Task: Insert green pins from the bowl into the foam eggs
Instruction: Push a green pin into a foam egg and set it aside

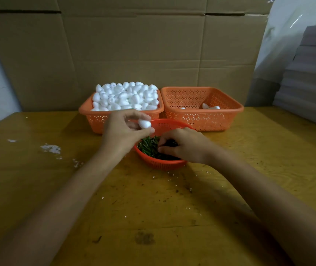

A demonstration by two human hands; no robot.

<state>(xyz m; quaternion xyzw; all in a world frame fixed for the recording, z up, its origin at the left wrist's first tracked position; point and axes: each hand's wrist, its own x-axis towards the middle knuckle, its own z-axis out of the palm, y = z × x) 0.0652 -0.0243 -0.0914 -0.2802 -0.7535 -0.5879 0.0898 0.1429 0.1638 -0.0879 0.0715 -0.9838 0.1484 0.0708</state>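
A round red bowl [164, 123] in the middle of the table holds a heap of green pins [148, 145]. My left hand [122, 131] hovers over the bowl's left rim and pinches one white foam egg [144, 123] between thumb and fingertips. My right hand [184, 144] reaches into the bowl from the right, its fingers curled down among the pins; whether a pin is pinched is hidden. Behind the bowl, an orange basket [95, 120] is piled high with foam eggs [126, 96].
A second orange basket [207, 120] at the back right holds a few eggs [210, 106]. Cardboard sheets [134, 45] wall off the back. White foam crumbs [50, 148] lie on the wooden table [153, 217] at the left. Grey stacked sheets [310, 77] stand at the right.
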